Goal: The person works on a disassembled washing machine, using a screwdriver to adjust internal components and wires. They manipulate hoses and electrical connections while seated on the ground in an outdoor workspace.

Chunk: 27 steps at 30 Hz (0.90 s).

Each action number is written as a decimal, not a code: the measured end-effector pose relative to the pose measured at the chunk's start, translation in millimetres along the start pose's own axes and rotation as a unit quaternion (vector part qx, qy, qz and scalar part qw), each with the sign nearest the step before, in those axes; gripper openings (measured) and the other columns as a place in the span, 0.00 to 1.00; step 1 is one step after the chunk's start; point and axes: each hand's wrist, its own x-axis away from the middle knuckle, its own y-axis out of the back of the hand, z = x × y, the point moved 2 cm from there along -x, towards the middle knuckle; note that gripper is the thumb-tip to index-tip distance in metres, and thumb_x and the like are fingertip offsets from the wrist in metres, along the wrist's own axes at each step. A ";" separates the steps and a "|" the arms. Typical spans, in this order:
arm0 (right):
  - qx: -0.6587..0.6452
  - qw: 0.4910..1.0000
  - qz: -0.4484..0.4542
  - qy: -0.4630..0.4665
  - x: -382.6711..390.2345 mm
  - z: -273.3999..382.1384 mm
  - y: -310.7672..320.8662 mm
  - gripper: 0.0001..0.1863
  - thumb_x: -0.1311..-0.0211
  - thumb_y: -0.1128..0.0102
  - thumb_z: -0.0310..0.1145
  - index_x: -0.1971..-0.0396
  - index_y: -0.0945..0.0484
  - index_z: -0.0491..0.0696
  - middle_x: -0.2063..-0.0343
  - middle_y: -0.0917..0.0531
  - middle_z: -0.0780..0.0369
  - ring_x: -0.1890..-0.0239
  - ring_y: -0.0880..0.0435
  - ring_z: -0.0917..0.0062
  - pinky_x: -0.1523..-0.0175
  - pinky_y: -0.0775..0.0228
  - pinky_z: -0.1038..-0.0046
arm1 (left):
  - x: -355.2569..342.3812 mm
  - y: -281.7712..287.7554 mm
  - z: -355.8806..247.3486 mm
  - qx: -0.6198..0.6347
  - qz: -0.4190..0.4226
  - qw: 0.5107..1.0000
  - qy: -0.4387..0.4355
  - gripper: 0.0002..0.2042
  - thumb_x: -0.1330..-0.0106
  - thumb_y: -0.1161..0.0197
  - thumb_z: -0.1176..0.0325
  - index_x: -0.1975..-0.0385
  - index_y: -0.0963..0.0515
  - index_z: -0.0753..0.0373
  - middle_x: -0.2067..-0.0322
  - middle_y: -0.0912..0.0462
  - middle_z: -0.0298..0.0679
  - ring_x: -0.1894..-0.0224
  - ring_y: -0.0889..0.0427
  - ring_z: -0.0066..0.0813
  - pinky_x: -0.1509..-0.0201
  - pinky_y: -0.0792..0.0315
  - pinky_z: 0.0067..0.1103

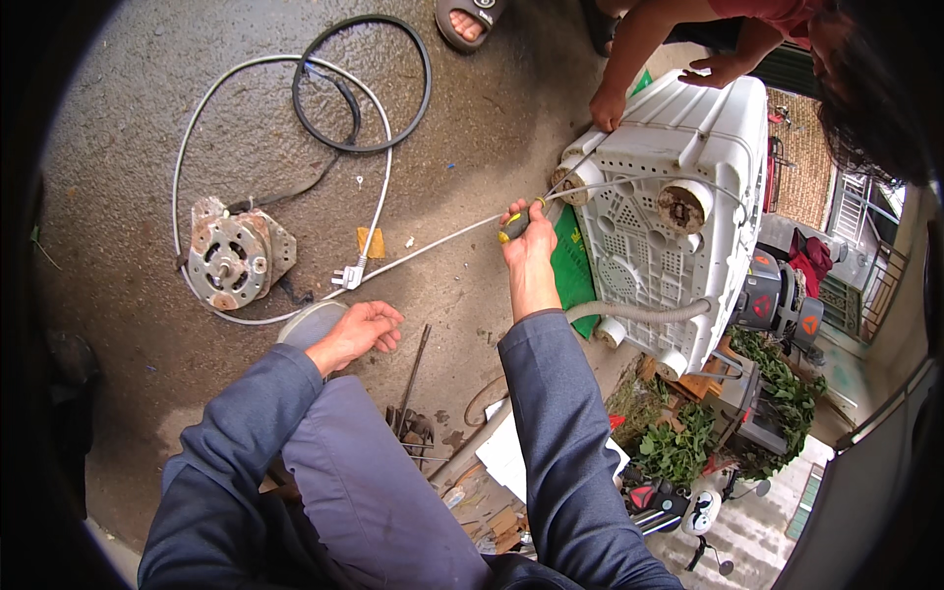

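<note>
A white washing machine [644, 211] lies on its side at the right, its perforated base turned toward me. My right hand [531, 244] is wrapped round the grey and yellow handle of a screwdriver [514, 228]. The screwdriver's shaft points at a round foot [578, 181] at the upper corner of the base; whether the tip touches it I cannot tell. My left hand [356, 336] rests by my knee, holding nothing, its fingers loosely bent and apart. Another person's hand [609, 106] presses on the machine's side near that corner.
A rusty motor [236, 258] sits on the wet floor at left, near a black belt [426, 79] and a grey power cord with a white plug [348, 277]. Green sheeting [573, 261] lies under the machine, and a grey hose [649, 313] leaves its base. Metal rods [413, 379] lie near my knee.
</note>
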 end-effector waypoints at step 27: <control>0.012 0.999 -0.040 0.007 5.3 9.3 -8.2 0.10 0.28 0.37 0.34 0.57 0.25 0.44 0.67 0.18 0.56 0.71 0.17 0.67 0.69 0.22 0.61 | -0.5 0.9 1.3 0.004 0.005 1.000 -0.003 0.10 0.24 0.45 0.71 0.49 0.24 0.67 0.64 0.16 0.40 0.64 0.16 0.25 0.58 0.19 0.22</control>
